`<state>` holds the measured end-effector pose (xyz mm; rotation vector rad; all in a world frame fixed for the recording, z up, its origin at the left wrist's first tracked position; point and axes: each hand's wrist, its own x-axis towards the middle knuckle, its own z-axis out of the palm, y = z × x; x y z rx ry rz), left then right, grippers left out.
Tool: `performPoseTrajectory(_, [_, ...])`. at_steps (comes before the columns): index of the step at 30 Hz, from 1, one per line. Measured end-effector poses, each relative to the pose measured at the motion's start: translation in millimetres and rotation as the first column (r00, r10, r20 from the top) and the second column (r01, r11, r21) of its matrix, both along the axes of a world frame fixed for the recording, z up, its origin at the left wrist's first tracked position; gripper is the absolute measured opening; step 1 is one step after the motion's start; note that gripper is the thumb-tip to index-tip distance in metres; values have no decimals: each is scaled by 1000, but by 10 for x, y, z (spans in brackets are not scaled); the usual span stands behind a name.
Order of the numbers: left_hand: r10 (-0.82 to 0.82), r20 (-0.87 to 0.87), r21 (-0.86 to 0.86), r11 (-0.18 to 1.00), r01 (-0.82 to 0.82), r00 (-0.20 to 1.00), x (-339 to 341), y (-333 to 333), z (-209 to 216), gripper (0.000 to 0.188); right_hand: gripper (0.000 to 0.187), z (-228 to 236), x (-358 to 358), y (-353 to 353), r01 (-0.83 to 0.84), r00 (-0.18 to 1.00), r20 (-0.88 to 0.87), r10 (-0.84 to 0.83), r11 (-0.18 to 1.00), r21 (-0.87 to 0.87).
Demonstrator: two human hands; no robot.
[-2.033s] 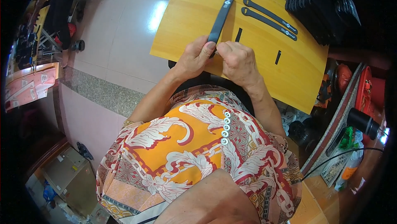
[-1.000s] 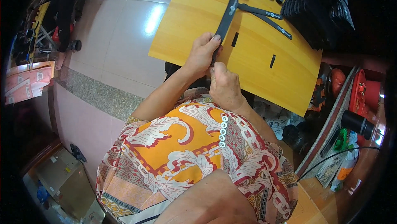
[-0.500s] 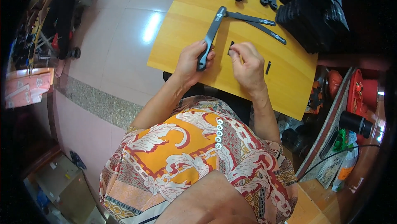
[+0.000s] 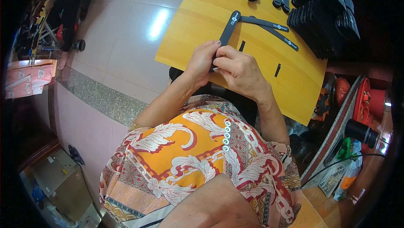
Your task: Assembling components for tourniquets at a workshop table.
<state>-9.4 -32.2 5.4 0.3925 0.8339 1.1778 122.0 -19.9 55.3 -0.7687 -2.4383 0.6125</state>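
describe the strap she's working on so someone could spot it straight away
Start at the yellow wooden board over the tiled floor. At its near edge the left hand and right hand meet on a flat black strap. It alone is held; two similar straps lie loose beside it.

Two long black straps (image 4: 269, 28) lie crossed on the yellow wooden board (image 4: 198, 15). A heap of black straps (image 4: 324, 13) sits at its far right corner. Two small black pieces (image 4: 277, 70) lie nearby. Right of the board stands a red container (image 4: 370, 102), perhaps a bucket.
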Motion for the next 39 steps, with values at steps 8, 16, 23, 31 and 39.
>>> performPoseTrajectory(8, [50, 2, -121, 991, -50, 999, -26, 19, -47, 18, 13, 56, -50, 88, -119, 981, 151, 124, 992, -44])
performPoseTrajectory(16, [-157, 303, -159, 964, 212, 940, -203, 47, -121, 27, 18, 37, -2, -73, 132, 991, -27, -130, 987, 89])
performPoseTrajectory(23, [-172, 262, -165, 961, 220, 950, -111, 65, -90, 30, 14, -289, -65, -450, 377, 910, -138, -390, 919, -114])
performPoseTrajectory(31, [-177, 277, -159, 961, 226, 945, -104, 61, -143, 29, 15, -330, -86, -422, 375, 912, -139, -387, 921, -105])
performPoseTrajectory(39, [-164, 258, -161, 965, 209, 952, -95, 58, -134, 29, 14, -327, -78, -427, 361, 914, -143, -379, 922, -142])
